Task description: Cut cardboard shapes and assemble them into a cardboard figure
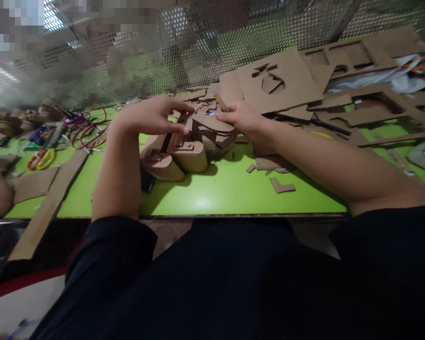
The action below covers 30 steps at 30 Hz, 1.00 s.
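Note:
My left hand (154,115) arches over a cardboard model, thumb and fingers apart. Its fingertips are close to a narrow upright cardboard part; whether they touch it I cannot tell. The model has two rounded cardboard blocks, a larger one (189,158) and a lower one (163,167), standing side by side on the table. Between the thumb and fingers of my right hand (241,118) is a flat, rounded cardboard piece (212,123), held just right of the model. A small cardboard strip (221,102) sticks up by the right thumb.
Cut cardboard sheets (290,85) cover the back right of the green table (205,198). Small scraps (281,185) lie in front of my right forearm. Scissors (45,159), red cable (92,137) and a long cardboard strip (53,208) are at left. Perforated mesh (184,47) stands behind.

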Each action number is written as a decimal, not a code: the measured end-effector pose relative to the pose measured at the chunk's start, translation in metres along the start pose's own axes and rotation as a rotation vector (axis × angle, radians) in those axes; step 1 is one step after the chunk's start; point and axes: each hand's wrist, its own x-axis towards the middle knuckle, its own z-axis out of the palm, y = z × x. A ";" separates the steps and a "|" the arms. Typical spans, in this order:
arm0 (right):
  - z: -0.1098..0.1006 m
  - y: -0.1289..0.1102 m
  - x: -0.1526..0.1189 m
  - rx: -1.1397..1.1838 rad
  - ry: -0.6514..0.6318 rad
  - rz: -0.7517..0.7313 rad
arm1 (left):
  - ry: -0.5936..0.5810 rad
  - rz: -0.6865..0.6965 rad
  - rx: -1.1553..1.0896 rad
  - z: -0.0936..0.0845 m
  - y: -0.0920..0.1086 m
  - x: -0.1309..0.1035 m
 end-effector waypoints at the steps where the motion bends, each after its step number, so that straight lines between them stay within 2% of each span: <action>1: 0.001 0.000 0.000 -0.017 0.011 -0.029 | -0.006 0.009 -0.001 -0.001 0.001 -0.001; 4: 0.001 0.000 -0.001 -0.050 0.019 -0.081 | 0.002 0.022 -0.029 -0.002 0.007 -0.003; 8: 0.002 0.001 0.000 -0.069 0.028 -0.103 | 0.075 -0.033 -0.043 -0.001 0.017 -0.003; 13: 0.004 -0.001 -0.002 -0.074 0.000 -0.078 | 0.117 -0.096 -0.011 0.002 0.022 -0.001; 20: 0.007 -0.001 -0.004 -0.049 -0.012 -0.072 | 0.117 -0.121 0.060 0.008 0.026 -0.001; 23: 0.004 0.005 0.000 -0.059 -0.016 -0.066 | 0.120 -0.079 0.051 0.012 0.022 0.000; 28: -0.005 0.015 0.009 -0.136 -0.022 -0.124 | 0.239 -0.076 0.012 0.023 0.001 0.010; 30: -0.006 0.018 0.011 -0.131 -0.046 -0.139 | 0.246 -0.056 -0.067 0.025 -0.006 0.014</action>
